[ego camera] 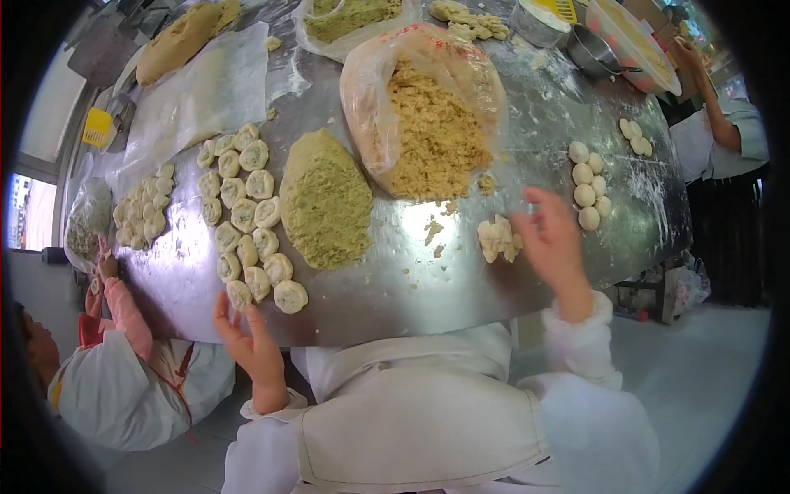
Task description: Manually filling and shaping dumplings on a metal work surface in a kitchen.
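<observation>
My left hand (pixel 254 349) is at the table's near edge, thumb and fingers apart around the near side of a filled dough piece (pixel 239 295). That piece lies in a cluster of round, pale dough pieces (pixel 245 215) with greenish filling showing on top. My right hand (pixel 550 238), slightly blurred, has its fingers spread beside a small pile of plain dough lumps (pixel 498 238); nothing shows in its grasp. Between the hands, farther back, lie a mound of green crumbly filling (pixel 327 200) and an open plastic bag (pixel 364 105) of yellow-brown crumbly filling (pixel 435 136).
Smooth dough balls (pixel 583 194) sit at right on the metal table (pixel 395 302). At left, a co-worker (pixel 123 376) handles a bag of greenish filling (pixel 89 216) near more dough pieces (pixel 145 210). Another person (pixel 719 136) stands far right. A metal bowl (pixel 592 52) is at the back.
</observation>
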`<state>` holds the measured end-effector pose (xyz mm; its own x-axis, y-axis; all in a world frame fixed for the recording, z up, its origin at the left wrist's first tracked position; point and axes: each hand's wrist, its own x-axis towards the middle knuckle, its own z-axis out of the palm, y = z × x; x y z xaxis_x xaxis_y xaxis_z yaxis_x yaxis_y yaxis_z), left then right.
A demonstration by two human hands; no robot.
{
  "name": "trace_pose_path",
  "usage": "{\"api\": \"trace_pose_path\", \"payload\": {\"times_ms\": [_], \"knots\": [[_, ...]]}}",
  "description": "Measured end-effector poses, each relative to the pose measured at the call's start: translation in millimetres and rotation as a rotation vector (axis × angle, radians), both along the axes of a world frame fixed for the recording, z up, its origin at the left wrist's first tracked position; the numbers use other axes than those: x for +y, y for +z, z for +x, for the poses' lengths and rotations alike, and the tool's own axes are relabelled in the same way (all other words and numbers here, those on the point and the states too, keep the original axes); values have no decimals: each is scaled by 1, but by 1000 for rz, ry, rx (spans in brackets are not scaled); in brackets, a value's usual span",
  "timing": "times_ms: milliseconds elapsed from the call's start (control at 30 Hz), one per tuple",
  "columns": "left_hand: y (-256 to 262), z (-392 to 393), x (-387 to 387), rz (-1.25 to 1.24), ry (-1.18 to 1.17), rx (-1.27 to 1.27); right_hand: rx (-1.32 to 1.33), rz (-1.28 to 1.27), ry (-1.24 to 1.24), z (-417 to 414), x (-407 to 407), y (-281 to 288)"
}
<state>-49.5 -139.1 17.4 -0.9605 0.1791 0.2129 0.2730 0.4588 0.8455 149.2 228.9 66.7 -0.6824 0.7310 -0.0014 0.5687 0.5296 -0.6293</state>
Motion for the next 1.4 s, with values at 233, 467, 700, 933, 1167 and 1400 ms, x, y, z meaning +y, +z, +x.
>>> {"api": "trace_pose_path", "payload": {"times_ms": [233, 467, 700, 933, 1167, 1400], "knots": [[-37, -7, -26, -488, 193, 105, 54, 276, 131, -50, -8, -54], [-45, -23, -33, -421, 162, 71, -107, 218, 132, -59, -10, -64], [-18, -20, -13, -35, 246, -216, 33, 10, 243, -61, -44, -40], [11, -17, -21, 776, 116, -571, 262, 73, 512, -97, -95, -29], [37, 3, 0, 1194, -291, -873, 199, 182, 461, -120, -140, -79], [39, 19, 46, 914, -443, -1115, 80, -112, 478, -100, -135, -57]]}}
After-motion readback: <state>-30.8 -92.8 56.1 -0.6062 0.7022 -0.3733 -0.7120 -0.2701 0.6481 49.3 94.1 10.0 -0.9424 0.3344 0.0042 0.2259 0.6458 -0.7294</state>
